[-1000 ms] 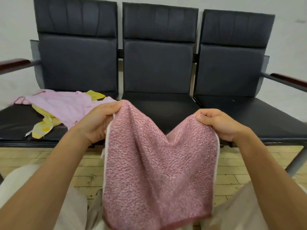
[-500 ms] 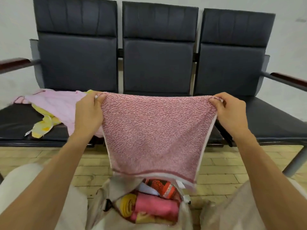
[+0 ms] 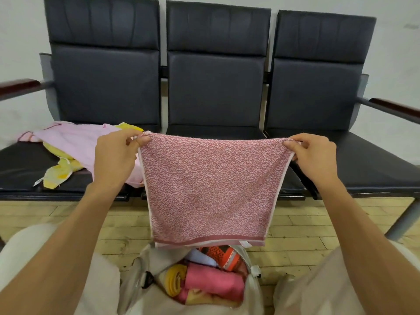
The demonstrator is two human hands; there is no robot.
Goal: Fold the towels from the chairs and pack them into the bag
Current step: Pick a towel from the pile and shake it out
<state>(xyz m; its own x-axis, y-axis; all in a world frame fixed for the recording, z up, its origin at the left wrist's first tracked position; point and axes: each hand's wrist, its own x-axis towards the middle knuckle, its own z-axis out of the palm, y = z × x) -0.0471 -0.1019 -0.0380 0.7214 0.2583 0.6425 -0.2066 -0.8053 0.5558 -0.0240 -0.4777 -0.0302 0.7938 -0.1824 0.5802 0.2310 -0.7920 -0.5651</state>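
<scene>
3 black padded chairs (image 3: pixel 216 92) stand beyond the bag (image 3: pixel 134 283). Directly above the bag hangs the nubbly red terry towel (image 3: pixel 209 189). It sagged a second ago and is now stretched flat and square, ready for folding. Beyond-left of the bag lie a limp pink towel (image 3: pixel 77 142) and yellow towel (image 3: pixel 56 176). The grip of the left hand (image 3: pixel 113 160) and of the right hand (image 3: pixel 316 160) each pinches 1 top corner.

This looks like a waiting area or lobby, not a home. At twelve o'clock stands a row of three identical black padded chairs (image 3: pixel 216 87), joined side by side in one unit — public bench seating. Only the ends of the row carry arms: a wood-topped left-end armrest (image 3: pixel 19 84) at nine o'clock and a right-end armrest (image 3: pixel 395 108) at three. Behind is a bare white wall (image 3: pixel 18 30), and a pale wooden plank floor (image 3: pixel 68 214) runs toward six o'clock.
</scene>
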